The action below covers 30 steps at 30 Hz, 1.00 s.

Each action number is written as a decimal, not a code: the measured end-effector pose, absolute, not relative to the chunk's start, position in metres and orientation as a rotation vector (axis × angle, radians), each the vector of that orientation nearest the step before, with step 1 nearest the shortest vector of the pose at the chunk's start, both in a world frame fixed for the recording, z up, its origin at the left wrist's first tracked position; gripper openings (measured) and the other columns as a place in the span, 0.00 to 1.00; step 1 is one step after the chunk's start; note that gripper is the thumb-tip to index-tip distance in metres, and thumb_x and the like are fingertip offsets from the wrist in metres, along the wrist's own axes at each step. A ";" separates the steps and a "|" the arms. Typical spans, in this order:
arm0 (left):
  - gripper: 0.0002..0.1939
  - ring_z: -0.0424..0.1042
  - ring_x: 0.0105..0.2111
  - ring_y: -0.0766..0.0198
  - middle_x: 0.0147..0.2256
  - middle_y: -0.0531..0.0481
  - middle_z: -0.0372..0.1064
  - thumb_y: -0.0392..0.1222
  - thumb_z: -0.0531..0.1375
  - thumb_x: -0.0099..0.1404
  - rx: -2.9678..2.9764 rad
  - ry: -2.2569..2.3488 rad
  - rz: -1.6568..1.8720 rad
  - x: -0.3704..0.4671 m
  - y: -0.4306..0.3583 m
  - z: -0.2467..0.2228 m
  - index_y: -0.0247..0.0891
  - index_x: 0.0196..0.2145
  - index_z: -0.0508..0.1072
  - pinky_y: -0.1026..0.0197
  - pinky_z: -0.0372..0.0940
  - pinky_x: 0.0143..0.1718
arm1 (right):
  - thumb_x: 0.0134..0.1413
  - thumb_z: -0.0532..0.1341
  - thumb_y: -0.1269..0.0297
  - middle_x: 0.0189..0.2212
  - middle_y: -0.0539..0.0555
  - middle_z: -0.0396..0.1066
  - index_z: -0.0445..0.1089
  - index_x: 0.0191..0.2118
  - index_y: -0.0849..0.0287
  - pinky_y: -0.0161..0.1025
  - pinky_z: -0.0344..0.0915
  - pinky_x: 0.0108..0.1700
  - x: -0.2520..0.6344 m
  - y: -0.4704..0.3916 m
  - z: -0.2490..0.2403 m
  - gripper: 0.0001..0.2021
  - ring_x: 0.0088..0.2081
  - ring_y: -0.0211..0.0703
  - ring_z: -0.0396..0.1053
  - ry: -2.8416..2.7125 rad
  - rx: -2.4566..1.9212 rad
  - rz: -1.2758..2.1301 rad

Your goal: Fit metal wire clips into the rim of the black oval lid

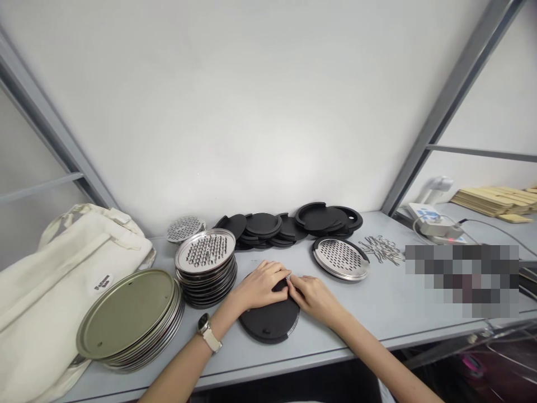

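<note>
A round black disc (271,322) with a small knob near its front lies flat on the table before me. My left hand (262,285) rests over its far half, fingers bent and pressed onto it, with a watch on that wrist. At the disc's upper right edge, my right hand (312,296) is closed in a pinch, its fingertips touching those of my left. Whatever sits between the pinching fingers is too small or hidden to name. Beyond my right hand lies a round metal grater plate (342,258) with a black rim piece.
Stacked grater plates (205,252) and olive-green round plates (128,313) stand to the left, by a cream cloth bag (62,268). Black discs (262,224) line the wall. Small metal clips (381,249) are heaped at right, near a white device (434,218) with cables.
</note>
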<state>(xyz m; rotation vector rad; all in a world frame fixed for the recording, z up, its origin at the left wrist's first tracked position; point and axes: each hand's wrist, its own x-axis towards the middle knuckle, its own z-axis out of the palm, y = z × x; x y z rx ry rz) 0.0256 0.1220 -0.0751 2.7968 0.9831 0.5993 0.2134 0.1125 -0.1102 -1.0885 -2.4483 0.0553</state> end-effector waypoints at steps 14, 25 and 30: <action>0.15 0.64 0.44 0.59 0.42 0.48 0.65 0.36 0.55 0.63 2.783 0.972 0.589 0.026 0.122 -0.074 0.39 0.48 0.65 0.56 0.56 0.49 | 0.64 0.46 0.66 0.23 0.51 0.67 0.63 0.35 0.60 0.36 0.52 0.29 0.215 0.113 -0.112 0.11 0.25 0.40 0.66 -2.437 -1.091 0.104; 0.15 0.63 0.44 0.60 0.42 0.49 0.65 0.36 0.56 0.62 2.796 0.974 0.578 0.026 0.122 -0.073 0.39 0.48 0.65 0.58 0.56 0.49 | 0.63 0.46 0.66 0.22 0.51 0.67 0.64 0.34 0.60 0.36 0.52 0.29 0.215 0.113 -0.111 0.11 0.25 0.40 0.66 -2.436 -1.103 0.120; 0.15 0.64 0.44 0.59 0.41 0.48 0.65 0.37 0.56 0.63 2.794 0.971 0.578 0.026 0.121 -0.072 0.39 0.48 0.65 0.57 0.56 0.49 | 0.63 0.46 0.66 0.23 0.52 0.68 0.64 0.35 0.60 0.35 0.53 0.29 0.214 0.115 -0.111 0.11 0.25 0.40 0.66 -2.439 -1.109 0.134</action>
